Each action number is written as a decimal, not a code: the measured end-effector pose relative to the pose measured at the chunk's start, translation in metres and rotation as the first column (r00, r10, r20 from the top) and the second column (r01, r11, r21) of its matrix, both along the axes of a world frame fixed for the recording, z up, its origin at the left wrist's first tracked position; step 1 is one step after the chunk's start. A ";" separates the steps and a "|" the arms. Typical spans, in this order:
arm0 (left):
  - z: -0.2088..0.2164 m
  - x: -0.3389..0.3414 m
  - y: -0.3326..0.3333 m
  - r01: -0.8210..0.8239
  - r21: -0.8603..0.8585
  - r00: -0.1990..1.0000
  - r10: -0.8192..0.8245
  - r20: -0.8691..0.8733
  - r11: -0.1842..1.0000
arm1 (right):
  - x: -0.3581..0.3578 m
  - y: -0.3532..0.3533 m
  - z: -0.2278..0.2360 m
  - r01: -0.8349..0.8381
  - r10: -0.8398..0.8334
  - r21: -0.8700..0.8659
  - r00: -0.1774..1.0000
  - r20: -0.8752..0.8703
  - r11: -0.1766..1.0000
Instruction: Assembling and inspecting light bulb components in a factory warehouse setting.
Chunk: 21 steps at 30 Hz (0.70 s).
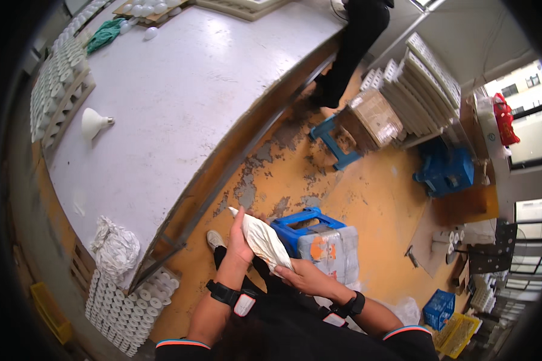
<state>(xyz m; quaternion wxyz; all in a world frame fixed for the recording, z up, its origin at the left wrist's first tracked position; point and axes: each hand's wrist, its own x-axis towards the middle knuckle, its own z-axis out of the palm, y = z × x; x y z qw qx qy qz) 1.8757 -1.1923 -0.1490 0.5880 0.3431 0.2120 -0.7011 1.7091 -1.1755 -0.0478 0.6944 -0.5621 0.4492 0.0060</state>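
Between my two hands a folded, wrinkled white cloth [261, 242] is stretched at a slant, over the floor to the right of the table corner. My left hand [239, 239] grips its left edge with the thumb up along it. At the lower right end my right hand [307, 277] pinches it, thumb on top. Some fingers of both hands are hidden beneath the cloth. Both wrists carry dark bands. On the near corner of the white table [162, 102] lies another crumpled white cloth [115, 246]. A white reflector bulb [94, 123] lies farther back on that table.
Just beyond my hands is a blue stool [304, 224] with a grey padded seat. Stacked white parts [126, 310] stand below the table corner. A person in black trousers [358, 48] is at the far table edge, near a cardboard box [376, 119] and stacked trays [418, 90].
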 end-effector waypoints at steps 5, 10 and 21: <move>-0.013 -0.017 0.016 -0.043 -0.019 0.985 0.039 -0.169 0.999 | 0.004 0.001 -0.002 0.013 -0.013 -0.032 1.000 -0.004 0.999; 0.019 -0.029 0.050 0.059 -0.162 0.949 -0.105 -0.298 0.985 | 0.020 -0.002 -0.019 0.093 -0.081 -0.161 0.994 0.080 0.983; -0.007 -0.002 0.031 -0.042 -0.080 0.993 0.033 -0.110 0.996 | 0.009 -0.003 -0.009 0.124 -0.114 0.086 0.987 -0.116 0.989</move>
